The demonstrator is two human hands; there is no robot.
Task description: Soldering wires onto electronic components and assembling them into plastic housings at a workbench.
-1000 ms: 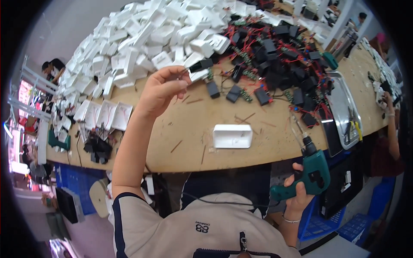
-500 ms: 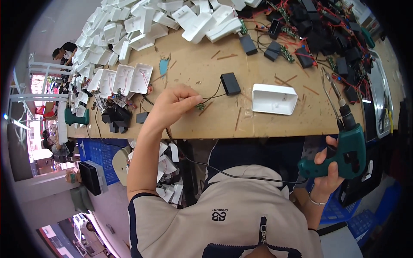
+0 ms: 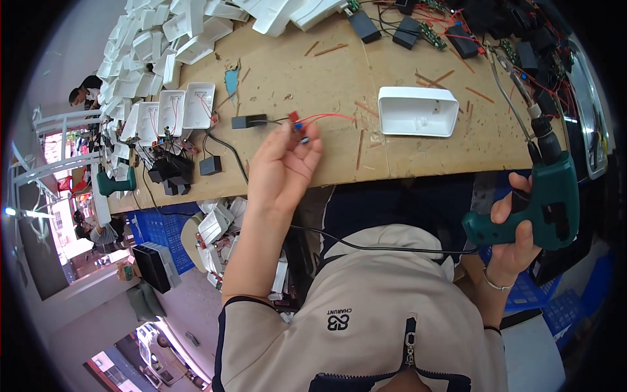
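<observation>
1. My left hand (image 3: 284,166) pinched a small red-and-blue connector with thin red wires (image 3: 297,124); fingers closed round it, over the wooden bench (image 3: 294,72).
2. Small black box (image 3: 248,121) lay just left of that grip.
3. Right hand (image 3: 516,232) wrapped tight round green electric screwdriver (image 3: 548,196), bit pointing up.
4. White plastic tray (image 3: 418,111) sat btwn both hands, further out.

Open casing (image 3: 418,111) on workbench (image 3: 294,78), right of wired module (image 3: 249,121); casing pile (image 3: 163,46) far left.
</observation>
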